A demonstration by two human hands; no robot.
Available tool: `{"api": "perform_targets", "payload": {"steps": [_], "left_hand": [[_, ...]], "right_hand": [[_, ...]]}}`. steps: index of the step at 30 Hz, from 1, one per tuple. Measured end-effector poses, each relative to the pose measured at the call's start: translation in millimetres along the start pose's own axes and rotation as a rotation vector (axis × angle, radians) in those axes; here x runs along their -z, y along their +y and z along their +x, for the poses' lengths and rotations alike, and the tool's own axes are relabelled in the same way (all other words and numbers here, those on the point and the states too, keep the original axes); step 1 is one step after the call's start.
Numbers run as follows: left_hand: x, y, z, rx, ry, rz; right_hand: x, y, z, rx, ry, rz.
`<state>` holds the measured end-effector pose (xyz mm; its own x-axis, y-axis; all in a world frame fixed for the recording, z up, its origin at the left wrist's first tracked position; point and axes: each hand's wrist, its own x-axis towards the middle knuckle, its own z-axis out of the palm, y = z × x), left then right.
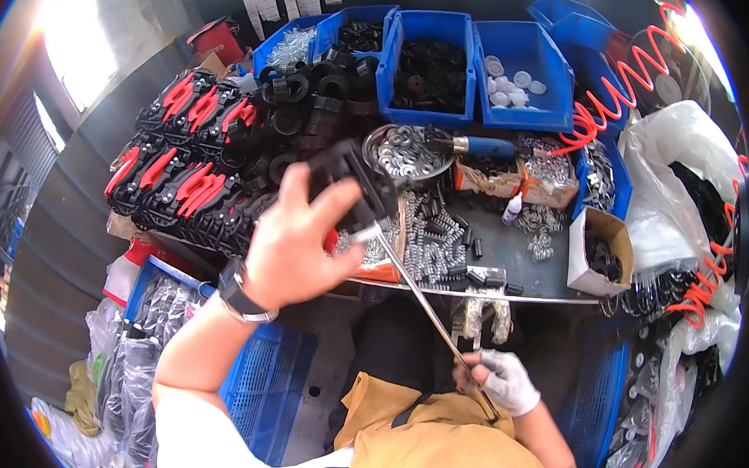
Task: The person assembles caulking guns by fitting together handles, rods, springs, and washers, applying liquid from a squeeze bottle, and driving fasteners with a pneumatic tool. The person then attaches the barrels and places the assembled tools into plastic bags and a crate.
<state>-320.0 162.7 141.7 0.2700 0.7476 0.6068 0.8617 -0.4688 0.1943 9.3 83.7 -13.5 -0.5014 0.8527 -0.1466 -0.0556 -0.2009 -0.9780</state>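
Observation:
A slim metal rod (426,306) slants from my lap up toward the table; its lower end is bent. My right hand (505,380), in a white glove with bare fingertips, is closed round the rod near that end. At the rod's upper end is a black plastic frame-like part (356,184), blurred, with a pale piece where they meet. My left hand (300,244), bare with a watch at the wrist, has its fingers spread beside and partly over the black part. Whether the fingers touch it I cannot tell.
Blue bins (424,108) of small parts line the table's back. Red-and-black assemblies (178,186) and black rings (330,92) are heaped left. Springs (432,244), a washer bowl (406,153) and a blue-handled air tool (481,145) with red coiled hose lie centre and right.

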Motion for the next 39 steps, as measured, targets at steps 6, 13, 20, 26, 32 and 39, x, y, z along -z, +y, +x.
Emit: {"api": "perform_targets", "payload": {"steps": [6,13,20,26,32,39], "left_hand": [[10.2,-13.0,-15.7,0.016,-0.278,-0.105],[87.8,-21.3,11.9,-0.342,-0.588,0.318],[39.4,32.8,-46.5,0.047,0.037,-0.340],[-21.4,47.4,-58.9,-0.114,0.342,-0.549],[-17.0,50.8,-49.0,0.064,0.463,-0.506],[-26.0,40.3,-46.0,0.100,0.485,-0.438]], "right_hand": [[44.6,-145.7,189.6,0.730,0.372,-1.406],[82.2,-152.7,305.4,-0.220,0.125,-1.975],[92.6,-157.1,304.2,-0.008,-0.006,-1.947],[106.3,-157.7,287.9,0.196,0.031,-1.692],[119.6,-153.6,283.3,0.356,-0.037,-1.712],[74.7,-191.4,214.0,0.151,0.254,-0.020]]}}
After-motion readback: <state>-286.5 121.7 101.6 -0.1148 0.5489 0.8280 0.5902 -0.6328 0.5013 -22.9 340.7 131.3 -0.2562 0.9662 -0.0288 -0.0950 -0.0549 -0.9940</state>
